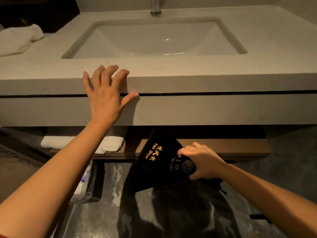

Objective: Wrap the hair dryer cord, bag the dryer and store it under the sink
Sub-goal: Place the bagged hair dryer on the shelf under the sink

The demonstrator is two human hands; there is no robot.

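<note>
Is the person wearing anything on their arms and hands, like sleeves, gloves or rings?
Both arms are bare. The left hand and the right hand wear no gloves, and no rings, watch or bracelets are visible. Fingernails look short and unpainted. A sliver of red fabric at the picture's bottom left corner may be a sleeve edge.

Black fabric is seen on the bag [154, 162], lettered in gold-yellow embroidery with Chinese characters and "Hair Dryer". A dark dryer [186, 166], marked with pale print and fine light stripes on a round part, is shown at the bag's mouth. The tabletop [257, 66] is rendered in plain pale beige-grey stone; the sink basin [154, 40] in glossy white. White is recorded for the crumpled towel [18, 40] and the folded towel [109, 143]. The shelf [223, 146] is brown. The floor [109, 212] is veined grey and white, marble-like. The faucet [155, 6] is chrome.
</note>
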